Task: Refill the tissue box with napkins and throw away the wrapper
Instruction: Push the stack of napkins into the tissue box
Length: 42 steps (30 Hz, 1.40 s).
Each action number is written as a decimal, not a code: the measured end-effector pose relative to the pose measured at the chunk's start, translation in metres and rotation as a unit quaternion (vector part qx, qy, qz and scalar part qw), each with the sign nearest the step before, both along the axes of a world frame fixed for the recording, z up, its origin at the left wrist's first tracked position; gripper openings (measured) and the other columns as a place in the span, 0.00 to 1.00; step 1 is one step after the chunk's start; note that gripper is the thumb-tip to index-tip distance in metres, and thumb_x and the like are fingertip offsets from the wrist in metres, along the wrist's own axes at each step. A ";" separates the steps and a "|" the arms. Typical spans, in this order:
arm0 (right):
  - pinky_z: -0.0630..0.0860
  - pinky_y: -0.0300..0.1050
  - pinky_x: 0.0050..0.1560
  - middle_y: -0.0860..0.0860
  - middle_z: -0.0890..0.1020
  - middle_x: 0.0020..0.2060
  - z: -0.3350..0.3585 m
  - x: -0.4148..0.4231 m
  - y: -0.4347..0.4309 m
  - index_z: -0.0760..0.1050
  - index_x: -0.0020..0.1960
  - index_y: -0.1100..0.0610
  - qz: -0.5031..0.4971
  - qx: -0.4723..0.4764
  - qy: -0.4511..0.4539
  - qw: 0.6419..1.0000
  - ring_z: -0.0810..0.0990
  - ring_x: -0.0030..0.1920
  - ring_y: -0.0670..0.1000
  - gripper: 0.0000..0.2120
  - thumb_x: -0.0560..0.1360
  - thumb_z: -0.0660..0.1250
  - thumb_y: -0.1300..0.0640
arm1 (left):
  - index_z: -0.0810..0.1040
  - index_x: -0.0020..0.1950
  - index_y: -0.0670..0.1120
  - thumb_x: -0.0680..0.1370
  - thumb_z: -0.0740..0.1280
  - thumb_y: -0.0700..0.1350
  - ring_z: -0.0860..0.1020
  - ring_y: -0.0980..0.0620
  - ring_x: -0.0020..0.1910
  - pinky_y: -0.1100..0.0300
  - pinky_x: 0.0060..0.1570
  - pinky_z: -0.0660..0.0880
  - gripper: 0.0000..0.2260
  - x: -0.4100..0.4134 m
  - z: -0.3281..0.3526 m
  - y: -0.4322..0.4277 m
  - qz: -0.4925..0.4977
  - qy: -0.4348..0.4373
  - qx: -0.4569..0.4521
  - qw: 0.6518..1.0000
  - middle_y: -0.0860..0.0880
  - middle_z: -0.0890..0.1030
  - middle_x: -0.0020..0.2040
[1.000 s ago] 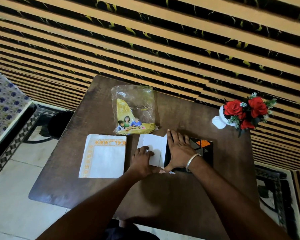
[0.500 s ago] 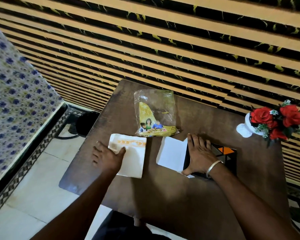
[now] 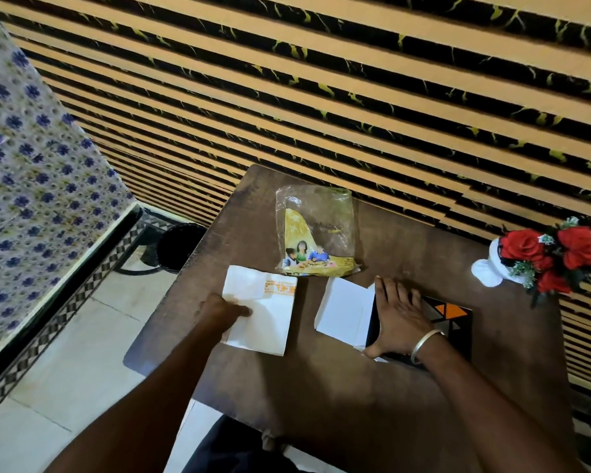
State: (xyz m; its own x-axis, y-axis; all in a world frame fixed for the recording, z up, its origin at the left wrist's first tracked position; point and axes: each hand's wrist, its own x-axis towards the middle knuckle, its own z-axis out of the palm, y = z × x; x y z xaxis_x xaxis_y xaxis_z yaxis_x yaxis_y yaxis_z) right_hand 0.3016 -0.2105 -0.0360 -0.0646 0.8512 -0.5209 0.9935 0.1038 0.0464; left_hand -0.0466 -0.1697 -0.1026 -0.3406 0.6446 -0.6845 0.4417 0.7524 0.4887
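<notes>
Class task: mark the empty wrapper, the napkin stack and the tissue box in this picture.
wrapper (image 3: 316, 233): head view, middle of the clear and yellow plastic.
napkin stack (image 3: 270, 319): head view, plain white centre.
tissue box (image 3: 452, 314): head view, orange-patterned top, right of the hand.

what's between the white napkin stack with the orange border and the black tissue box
In the head view, the box's white opened flap lies between the napkin stack and the black tissue box, with a strip of bare brown wooden table left of it.

napkin stacks (image 3: 263, 315): 1 | wrappers (image 3: 316, 233): 1 | tissue boxes (image 3: 447, 322): 1 | hands (image 3: 401, 319): 2 | flower vases (image 3: 488, 273): 1
</notes>
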 end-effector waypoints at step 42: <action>0.53 0.64 0.75 0.57 0.51 0.79 0.007 -0.001 -0.002 0.39 0.80 0.59 0.016 -0.006 -0.014 1.000 0.54 0.78 0.61 0.71 0.54 0.71 0.25 | 0.83 0.45 0.40 0.77 0.63 0.29 0.79 0.47 0.35 0.58 0.31 0.76 0.11 -0.035 0.019 -0.017 0.016 -0.411 -0.002 0.911 0.40 0.82 0.41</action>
